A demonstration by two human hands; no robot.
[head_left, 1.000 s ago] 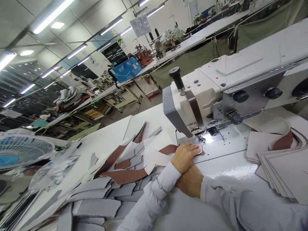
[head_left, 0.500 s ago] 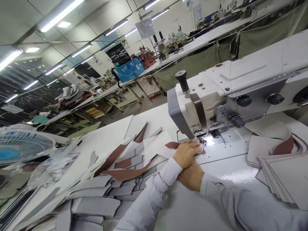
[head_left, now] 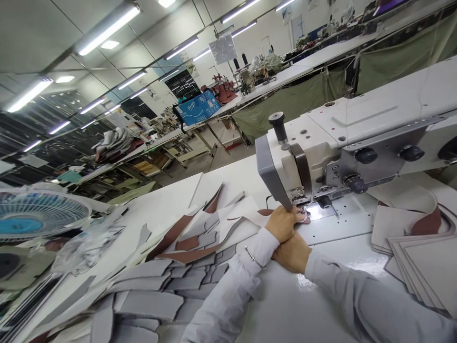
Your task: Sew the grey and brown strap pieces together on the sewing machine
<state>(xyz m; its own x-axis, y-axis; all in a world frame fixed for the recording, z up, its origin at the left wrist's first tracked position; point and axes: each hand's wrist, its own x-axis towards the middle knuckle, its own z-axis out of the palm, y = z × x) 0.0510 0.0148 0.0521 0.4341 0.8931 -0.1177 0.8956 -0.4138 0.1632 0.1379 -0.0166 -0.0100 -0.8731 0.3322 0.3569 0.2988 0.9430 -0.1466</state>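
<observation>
Obstacles: sewing machine [head_left: 357,138] overhanging the worktop [head_left: 307,305]; cut pieces [head_left: 160,286] heaped left; stacked panels [head_left: 421,252] right. Free: bare near edge between.

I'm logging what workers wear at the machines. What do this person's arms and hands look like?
Both arms are in long pale grey-white sleeves with buttoned-looking cuffs. The left hand is bare, with a thin metal bangle at the wrist. The right hand is bare too: no gloves, no visible rings.
</observation>
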